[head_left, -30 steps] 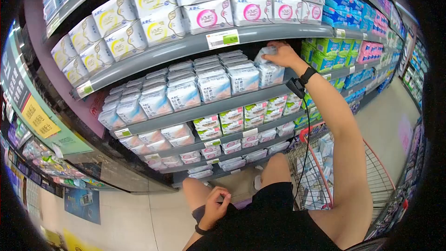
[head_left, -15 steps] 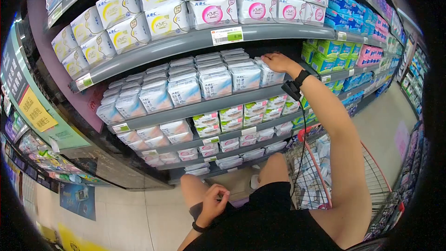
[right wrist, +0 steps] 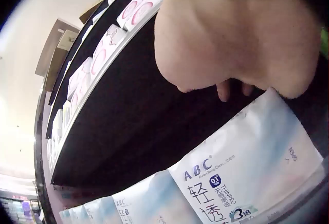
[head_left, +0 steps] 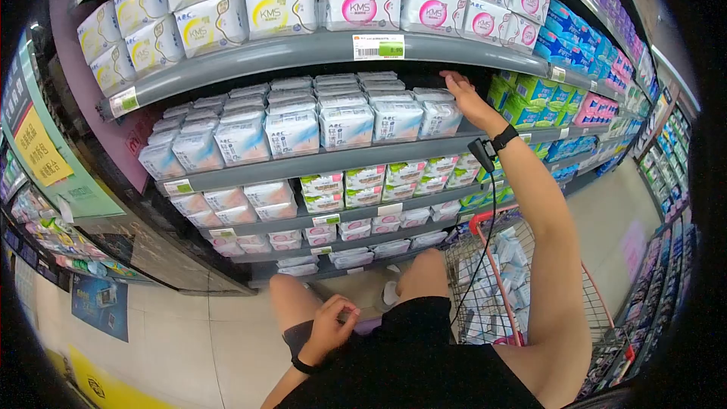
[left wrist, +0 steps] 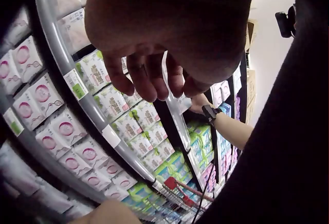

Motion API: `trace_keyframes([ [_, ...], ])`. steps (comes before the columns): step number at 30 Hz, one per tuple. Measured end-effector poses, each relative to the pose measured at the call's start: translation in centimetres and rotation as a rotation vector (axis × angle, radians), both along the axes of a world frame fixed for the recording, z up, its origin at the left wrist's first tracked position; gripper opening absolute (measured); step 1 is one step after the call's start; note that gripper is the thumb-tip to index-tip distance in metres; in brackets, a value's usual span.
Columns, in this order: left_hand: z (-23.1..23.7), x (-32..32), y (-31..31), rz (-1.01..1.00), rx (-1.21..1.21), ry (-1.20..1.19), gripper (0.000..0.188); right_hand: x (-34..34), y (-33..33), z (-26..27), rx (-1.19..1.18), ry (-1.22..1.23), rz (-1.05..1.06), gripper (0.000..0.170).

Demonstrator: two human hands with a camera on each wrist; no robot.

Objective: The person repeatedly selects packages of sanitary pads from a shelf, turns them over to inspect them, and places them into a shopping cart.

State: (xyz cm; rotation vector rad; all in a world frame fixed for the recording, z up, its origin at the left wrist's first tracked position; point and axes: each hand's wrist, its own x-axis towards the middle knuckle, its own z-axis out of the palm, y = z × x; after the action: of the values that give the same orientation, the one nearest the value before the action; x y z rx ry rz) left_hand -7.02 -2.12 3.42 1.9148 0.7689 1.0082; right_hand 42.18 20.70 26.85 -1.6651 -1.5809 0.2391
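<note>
The right hand (head_left: 471,103) is at the right end of the row of white and blue ABC packs, fingers extended beside the last pack (head_left: 440,117). In the right wrist view the hand (right wrist: 239,39) lies over the top edge of an ABC pack (right wrist: 247,147); its fingertips are partly hidden behind it. The left hand (head_left: 331,326) hangs over the lap with loosely curled fingers and holds nothing. In the left wrist view that hand (left wrist: 164,34) shows relaxed fingers, with shelves behind.
Above is a shelf edge (head_left: 303,49) bearing KMS packs (head_left: 360,7). Green packs (head_left: 530,98) stand right of the right hand. A wire cart (head_left: 473,273) holding many packs is beside the right knee. A black cable hangs from the right wrist camera (head_left: 481,153).
The right hand held a pack above the row's right end; that pack now sits in the row, and the fingers have straightened and let go. The left hand stays over the lap.
</note>
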Motion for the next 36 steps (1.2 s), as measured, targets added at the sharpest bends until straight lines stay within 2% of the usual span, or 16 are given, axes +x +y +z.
trace_keyframes([
  [2,0.1,0.2,0.2,-0.009,0.006,0.009,0.01,0.3,-0.1,-0.1,0.049,0.203,0.105,0.054],
  [7,0.2,1.0,0.6,-0.027,0.075,0.013,0.01,1.0,-2.7,-1.3,0.234,0.485,0.081,0.065],
  [13,-0.6,-0.3,0.6,0.033,-0.017,0.015,0.009,4.5,-13.6,-7.8,0.272,0.74,-0.116,0.068],
  [15,-1.9,-0.4,0.6,0.05,-0.108,-0.018,0.009,7.1,-18.0,-10.4,0.225,0.894,-0.32,0.065],
  [17,-1.2,-0.4,1.0,0.003,-0.132,0.059,0.009,10.3,-22.4,-13.1,0.154,1.118,-0.505,0.056],
  [20,-1.3,0.5,1.6,-0.072,-0.085,0.131,0.011,22.4,-30.7,-27.3,0.12,1.17,-0.507,0.05],
  [21,-1.4,0.9,1.9,-0.096,-0.049,0.145,0.012,28.0,-34.5,-34.7,-0.029,0.902,-0.471,0.056],
  [24,-1.1,2.8,2.5,-0.123,0.032,0.118,0.014,18.3,-44.1,-39.2,-0.295,1.016,-0.809,0.056],
  [27,-0.4,4.4,2.8,-0.185,-0.007,0.228,0.015,11.7,-49.4,-41.2,-0.454,1.056,-0.931,0.055],
  [28,0.2,4.6,2.7,-0.168,0.054,0.162,0.014,10.1,-49.6,-41.4,-0.495,1.053,-0.937,0.055],
  [31,-1.6,5.5,2.0,-0.155,0.041,0.179,0.013,6.7,-48.0,-41.1,-0.576,1.03,-0.911,0.055],
  [36,-2.5,5.7,0.9,-0.263,0.126,0.157,0.013,3.9,-44.6,-40.4,-0.651,0.973,-0.805,0.055],
])
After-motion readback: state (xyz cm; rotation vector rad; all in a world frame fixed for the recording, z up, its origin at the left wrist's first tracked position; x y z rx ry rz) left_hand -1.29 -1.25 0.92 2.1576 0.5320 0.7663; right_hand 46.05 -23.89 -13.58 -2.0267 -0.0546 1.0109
